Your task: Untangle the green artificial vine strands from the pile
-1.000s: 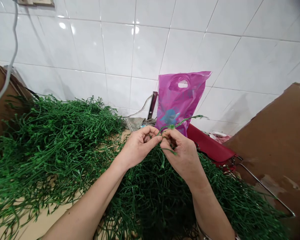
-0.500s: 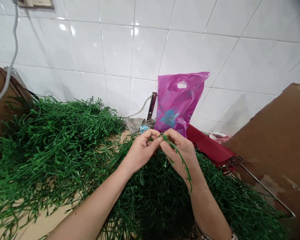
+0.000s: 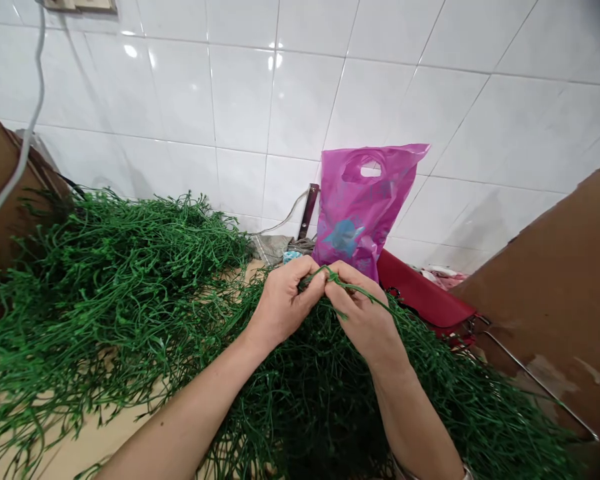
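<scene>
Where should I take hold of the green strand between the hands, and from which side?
Probably grip the green strand just beside the pinch between the left hand and right hand, coming from above. That stretch arcs clear over the right hand's knuckles, while further out it blends into the tangled pile.

Bright glare on glossy wall tiles (image 3: 300,100)
</scene>
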Action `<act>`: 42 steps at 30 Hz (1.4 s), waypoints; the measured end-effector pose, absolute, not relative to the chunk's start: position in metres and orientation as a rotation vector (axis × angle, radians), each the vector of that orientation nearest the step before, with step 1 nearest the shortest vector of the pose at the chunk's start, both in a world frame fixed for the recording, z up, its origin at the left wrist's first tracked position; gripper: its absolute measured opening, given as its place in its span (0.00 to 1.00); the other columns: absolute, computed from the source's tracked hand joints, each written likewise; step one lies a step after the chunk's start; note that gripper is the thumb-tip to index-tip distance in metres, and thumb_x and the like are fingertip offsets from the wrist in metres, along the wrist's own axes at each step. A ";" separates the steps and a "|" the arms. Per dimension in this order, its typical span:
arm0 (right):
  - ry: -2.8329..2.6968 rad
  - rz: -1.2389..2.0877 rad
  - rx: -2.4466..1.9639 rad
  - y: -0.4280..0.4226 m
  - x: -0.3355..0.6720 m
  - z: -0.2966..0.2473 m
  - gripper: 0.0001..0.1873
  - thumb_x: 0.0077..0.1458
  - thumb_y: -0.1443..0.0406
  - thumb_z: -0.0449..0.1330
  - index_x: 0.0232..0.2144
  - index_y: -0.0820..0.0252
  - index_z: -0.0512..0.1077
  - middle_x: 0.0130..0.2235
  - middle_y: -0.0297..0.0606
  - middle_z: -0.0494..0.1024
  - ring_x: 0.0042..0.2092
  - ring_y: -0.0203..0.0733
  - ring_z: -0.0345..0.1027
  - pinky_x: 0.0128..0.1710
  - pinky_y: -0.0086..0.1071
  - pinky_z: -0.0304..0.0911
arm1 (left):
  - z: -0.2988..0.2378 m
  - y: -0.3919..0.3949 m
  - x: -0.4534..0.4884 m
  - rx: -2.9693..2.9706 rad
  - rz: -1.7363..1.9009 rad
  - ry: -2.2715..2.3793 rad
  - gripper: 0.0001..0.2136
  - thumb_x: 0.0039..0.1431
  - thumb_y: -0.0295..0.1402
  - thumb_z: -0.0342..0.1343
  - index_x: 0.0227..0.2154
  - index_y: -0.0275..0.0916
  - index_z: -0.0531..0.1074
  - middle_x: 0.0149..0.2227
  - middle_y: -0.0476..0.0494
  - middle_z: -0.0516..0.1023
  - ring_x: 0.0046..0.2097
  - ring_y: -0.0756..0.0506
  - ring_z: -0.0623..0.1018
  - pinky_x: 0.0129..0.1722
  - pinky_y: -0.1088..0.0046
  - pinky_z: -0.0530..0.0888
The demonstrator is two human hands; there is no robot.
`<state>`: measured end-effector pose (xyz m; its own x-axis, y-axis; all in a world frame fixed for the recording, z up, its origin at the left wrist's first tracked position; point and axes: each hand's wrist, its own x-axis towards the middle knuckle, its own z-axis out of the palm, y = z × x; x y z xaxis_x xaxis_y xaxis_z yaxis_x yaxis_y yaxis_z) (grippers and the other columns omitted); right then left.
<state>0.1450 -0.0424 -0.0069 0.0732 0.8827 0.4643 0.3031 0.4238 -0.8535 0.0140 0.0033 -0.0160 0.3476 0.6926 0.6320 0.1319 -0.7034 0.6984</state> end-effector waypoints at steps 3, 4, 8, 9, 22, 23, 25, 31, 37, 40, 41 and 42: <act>-1.397 0.646 -1.086 -0.036 0.144 -0.013 0.08 0.52 0.65 0.54 0.22 0.55 0.61 0.24 0.28 0.66 0.26 0.35 0.57 0.27 0.29 0.57 | -0.021 0.003 0.016 1.985 1.425 0.744 0.11 0.63 0.29 0.50 0.24 0.40 0.61 0.24 0.54 0.60 0.28 0.51 0.62 0.31 0.76 0.60; -1.369 0.657 -1.080 -0.034 0.144 -0.014 0.09 0.53 0.64 0.53 0.22 0.55 0.60 0.24 0.28 0.68 0.26 0.36 0.60 0.28 0.29 0.59 | -0.023 0.005 0.016 1.928 1.448 0.743 0.10 0.63 0.29 0.50 0.24 0.40 0.62 0.24 0.54 0.60 0.28 0.51 0.62 0.31 0.76 0.60; -1.339 0.626 -1.135 -0.030 0.152 -0.014 0.06 0.55 0.64 0.53 0.26 0.55 0.65 0.33 0.35 0.79 0.36 0.41 0.73 0.41 0.36 0.68 | -0.026 0.014 0.017 1.595 1.420 0.681 0.10 0.65 0.37 0.52 0.28 0.39 0.66 0.25 0.54 0.63 0.27 0.51 0.61 0.29 0.75 0.61; -1.355 0.550 -1.196 -0.031 0.155 -0.012 0.05 0.55 0.64 0.55 0.27 0.56 0.67 0.34 0.37 0.80 0.37 0.42 0.75 0.44 0.38 0.68 | -0.027 0.016 0.018 1.512 1.396 0.648 0.10 0.64 0.39 0.55 0.29 0.39 0.69 0.26 0.53 0.65 0.27 0.51 0.62 0.29 0.75 0.62; -1.537 0.056 -1.336 -0.059 0.154 0.018 0.09 0.62 0.62 0.57 0.36 0.58 0.76 0.37 0.36 0.82 0.39 0.39 0.75 0.42 0.31 0.68 | -0.020 0.015 0.020 1.169 1.306 0.453 0.11 0.48 0.37 0.71 0.32 0.38 0.78 0.29 0.50 0.79 0.32 0.51 0.76 0.37 0.75 0.72; -1.533 0.124 -1.338 -0.058 0.154 0.018 0.09 0.62 0.61 0.58 0.36 0.58 0.76 0.37 0.36 0.82 0.39 0.40 0.75 0.41 0.31 0.68 | -0.019 0.015 0.019 1.212 1.321 0.460 0.10 0.48 0.37 0.71 0.31 0.38 0.79 0.30 0.49 0.79 0.32 0.51 0.76 0.37 0.75 0.72; -1.515 0.284 -1.350 -0.055 0.156 0.016 0.09 0.60 0.59 0.60 0.36 0.58 0.76 0.36 0.37 0.82 0.38 0.40 0.75 0.41 0.32 0.68 | -0.017 0.014 0.018 1.310 1.363 0.478 0.08 0.49 0.34 0.70 0.30 0.38 0.79 0.30 0.49 0.80 0.32 0.50 0.76 0.36 0.76 0.72; -1.403 0.740 -1.237 -0.045 0.161 0.004 0.13 0.54 0.57 0.64 0.37 0.59 0.76 0.38 0.39 0.82 0.39 0.42 0.75 0.43 0.35 0.68 | -0.019 0.015 0.016 1.491 1.395 0.507 0.04 0.53 0.31 0.66 0.32 0.38 0.80 0.32 0.47 0.81 0.33 0.50 0.76 0.35 0.76 0.72; -1.470 0.712 -1.241 -0.043 0.154 0.000 0.16 0.61 0.53 0.56 0.29 0.58 0.71 0.27 0.31 0.70 0.31 0.37 0.62 0.31 0.30 0.59 | -0.019 0.016 0.015 1.594 1.448 0.520 0.01 0.54 0.29 0.64 0.30 0.39 0.80 0.38 0.45 0.79 0.41 0.48 0.76 0.37 0.77 0.70; -1.516 0.657 -1.240 -0.045 0.152 0.001 0.18 0.64 0.54 0.52 0.27 0.57 0.68 0.28 0.31 0.69 0.31 0.37 0.60 0.31 0.30 0.58 | -0.019 0.020 0.013 1.543 1.396 0.513 0.02 0.53 0.30 0.66 0.30 0.39 0.80 0.39 0.44 0.77 0.43 0.47 0.75 0.38 0.76 0.70; -1.538 0.641 -1.241 -0.045 0.151 0.002 0.17 0.64 0.55 0.52 0.28 0.57 0.69 0.30 0.32 0.70 0.32 0.38 0.62 0.33 0.30 0.60 | -0.019 0.021 0.013 1.495 1.357 0.505 0.04 0.52 0.31 0.67 0.30 0.38 0.80 0.38 0.44 0.77 0.42 0.47 0.75 0.39 0.75 0.70; -1.565 0.618 -1.247 -0.046 0.150 0.003 0.16 0.65 0.56 0.52 0.30 0.57 0.71 0.31 0.32 0.72 0.34 0.38 0.64 0.35 0.30 0.61 | -0.018 0.020 0.013 1.440 1.311 0.495 0.06 0.51 0.33 0.68 0.30 0.37 0.79 0.37 0.45 0.78 0.41 0.47 0.75 0.39 0.75 0.70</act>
